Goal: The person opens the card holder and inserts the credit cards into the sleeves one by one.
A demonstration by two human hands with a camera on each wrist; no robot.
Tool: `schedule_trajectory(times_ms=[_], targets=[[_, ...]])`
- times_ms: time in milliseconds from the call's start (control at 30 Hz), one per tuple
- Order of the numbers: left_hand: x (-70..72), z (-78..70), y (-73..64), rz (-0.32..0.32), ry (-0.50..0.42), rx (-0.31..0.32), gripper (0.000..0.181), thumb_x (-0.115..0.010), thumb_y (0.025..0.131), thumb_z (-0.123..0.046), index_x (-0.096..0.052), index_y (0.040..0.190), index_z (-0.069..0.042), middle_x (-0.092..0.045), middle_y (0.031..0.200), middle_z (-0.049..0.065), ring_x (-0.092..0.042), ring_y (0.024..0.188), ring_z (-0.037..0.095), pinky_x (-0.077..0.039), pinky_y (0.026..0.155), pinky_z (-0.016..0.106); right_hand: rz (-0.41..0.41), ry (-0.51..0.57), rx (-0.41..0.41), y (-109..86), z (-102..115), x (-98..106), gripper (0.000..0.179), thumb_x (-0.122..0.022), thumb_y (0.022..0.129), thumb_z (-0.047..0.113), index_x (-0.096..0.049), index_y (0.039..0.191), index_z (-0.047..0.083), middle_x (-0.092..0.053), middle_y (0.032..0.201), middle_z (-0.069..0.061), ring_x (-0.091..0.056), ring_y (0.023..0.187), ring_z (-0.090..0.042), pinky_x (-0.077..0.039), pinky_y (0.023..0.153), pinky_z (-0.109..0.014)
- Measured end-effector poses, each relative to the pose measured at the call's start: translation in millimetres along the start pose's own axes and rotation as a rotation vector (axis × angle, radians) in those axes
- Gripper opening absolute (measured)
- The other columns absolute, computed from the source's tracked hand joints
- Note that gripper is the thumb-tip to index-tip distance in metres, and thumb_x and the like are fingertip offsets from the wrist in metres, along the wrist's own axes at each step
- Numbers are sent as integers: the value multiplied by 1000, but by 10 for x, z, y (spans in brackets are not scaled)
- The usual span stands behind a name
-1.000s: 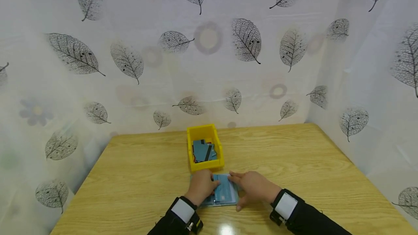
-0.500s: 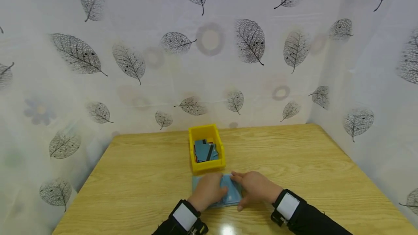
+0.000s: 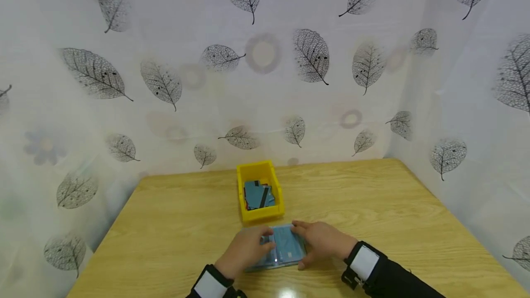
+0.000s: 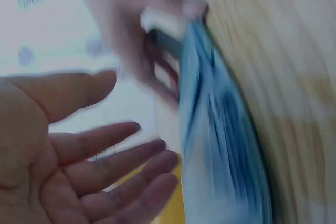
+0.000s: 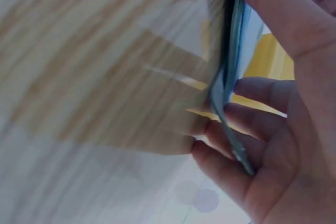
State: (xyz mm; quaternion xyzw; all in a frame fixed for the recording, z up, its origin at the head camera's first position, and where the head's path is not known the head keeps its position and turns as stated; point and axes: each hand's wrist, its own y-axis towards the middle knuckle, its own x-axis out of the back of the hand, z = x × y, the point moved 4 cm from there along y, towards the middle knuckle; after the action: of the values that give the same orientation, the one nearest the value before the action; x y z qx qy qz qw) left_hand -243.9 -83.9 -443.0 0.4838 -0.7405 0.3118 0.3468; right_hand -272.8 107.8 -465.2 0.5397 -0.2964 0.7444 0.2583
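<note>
A light-blue card holder (image 3: pixel 265 265) with clear sleeves lies spread on the table, its pages blurred in the left wrist view. A blue card (image 3: pixel 289 245) with a chip sits in its right-hand page. My left hand (image 3: pixel 244 248) hovers over the left page; the left wrist view shows its fingers spread and holding nothing. With my right hand (image 3: pixel 325 241) I grip the holder's right side, thumb at the near edge and fingers towards the far edge. In the right wrist view a strap-like flap (image 5: pixel 227 124) sticks out between those fingers.
Just behind the card holder stands a yellow bin (image 3: pixel 265 215) with several blue-grey cards (image 3: pixel 254 192) inside. The wooden table (image 3: pixel 174 215) meets a leaf-patterned cloth (image 3: pixel 265 100) at the back and sides.
My left hand first moved right across the blue card, then drew back left and lifted off, uncovering the card and inner pages. My right hand has stayed at the holder's right side.
</note>
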Motion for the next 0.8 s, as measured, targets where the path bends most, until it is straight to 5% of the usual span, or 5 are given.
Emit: schedule_trajectory(times_ms=[167, 300, 400, 600, 800], targets=[[97, 341, -14, -48, 73, -42, 39, -76, 85, -22, -64, 118, -5, -65, 117, 11, -60, 108, 29, -48, 90, 49, -27, 10, -6, -2, 41, 48, 72, -67, 85, 55, -53, 138, 7, -50, 143, -12, -57, 119, -27, -47, 96, -41], [55, 473, 7, 2, 96, -42, 52, -81, 78, -20, -62, 123, -3, -62, 123, 14, -58, 113, 32, -45, 95, 50, -64, -18, -12, 32, 106, 87, 64, -71, 84, 50, -58, 129, 6, -62, 125, -8, -63, 102, -20, -51, 86, -37], [50, 471, 15, 10, 96, -30, 56, -83, 76, -19, -61, 125, -4, -62, 125, 14, -57, 114, 31, -44, 97, 51, -76, -33, -48, 82, 139, 96, 68, -76, 80, 49, -57, 128, 5, -63, 119, -8, -62, 99, -19, -51, 85, -37], [56, 446, 1, 21, 76, -10, 57, -84, 75, -19, -61, 126, -4, -62, 124, 13, -57, 112, 29, -44, 96, 52, -54, -29, -104, 122, 158, 75, 83, -77, 77, 52, -52, 135, -3, -54, 134, -17, -53, 120, -31, -45, 99, -42], [32, 456, 20, 8, 82, -13, 57, -84, 75, -21, -61, 126, -6, -62, 124, 13, -56, 114, 31, -42, 98, 53, -57, -18, -99, 140, 137, 106, 82, -80, 74, 51, -56, 131, -2, -55, 131, -16, -54, 116, -31, -46, 97, -42]])
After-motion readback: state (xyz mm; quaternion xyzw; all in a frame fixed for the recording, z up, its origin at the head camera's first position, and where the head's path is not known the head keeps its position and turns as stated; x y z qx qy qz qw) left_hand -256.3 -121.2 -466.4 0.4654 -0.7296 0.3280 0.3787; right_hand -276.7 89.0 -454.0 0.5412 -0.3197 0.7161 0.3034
